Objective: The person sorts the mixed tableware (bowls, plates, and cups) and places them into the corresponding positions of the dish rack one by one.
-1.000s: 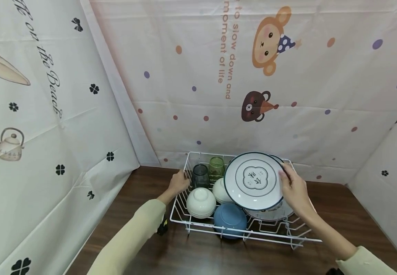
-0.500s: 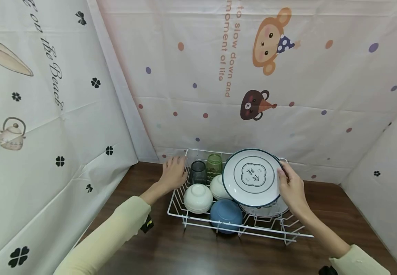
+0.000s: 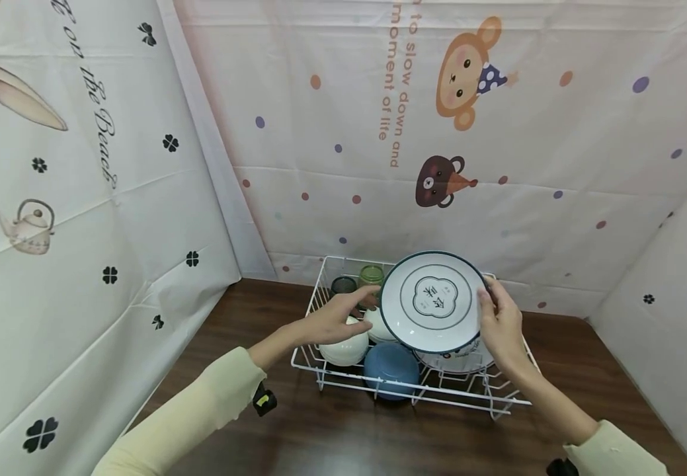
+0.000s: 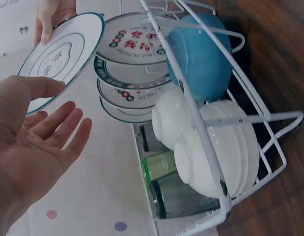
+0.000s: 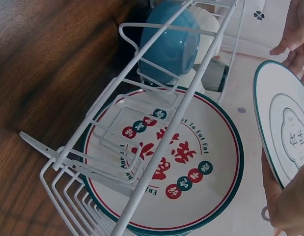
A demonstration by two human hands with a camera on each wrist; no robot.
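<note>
A white plate [image 3: 432,301] with a dark green rim is held up over the dish rack [image 5: 187,94], its printed underside toward the head camera. My right hand [image 3: 504,330] pinches its right edge, thumb on the underside. Beside the plate's left edge is my left hand [image 3: 340,316], with fingers spread and thumb apart. In the left wrist view that thumb overlaps the plate's rim; whether it touches cannot be told. Below, several printed plates [image 4: 134,42] stand in the rack.
In the rack's left part are white bowls [image 3: 343,350], a blue bowl [image 3: 392,370], a green glass [image 3: 371,274] and a dark glass [image 3: 343,285]. Brown wooden tabletop [image 3: 319,436] lies under the rack. Printed cloth [image 3: 319,165] hangs behind and at both sides.
My left hand has left the rack's left side and moved right, over the bowls to the plate's left edge. The right hand keeps hold of the plate, which has shifted slightly left.
</note>
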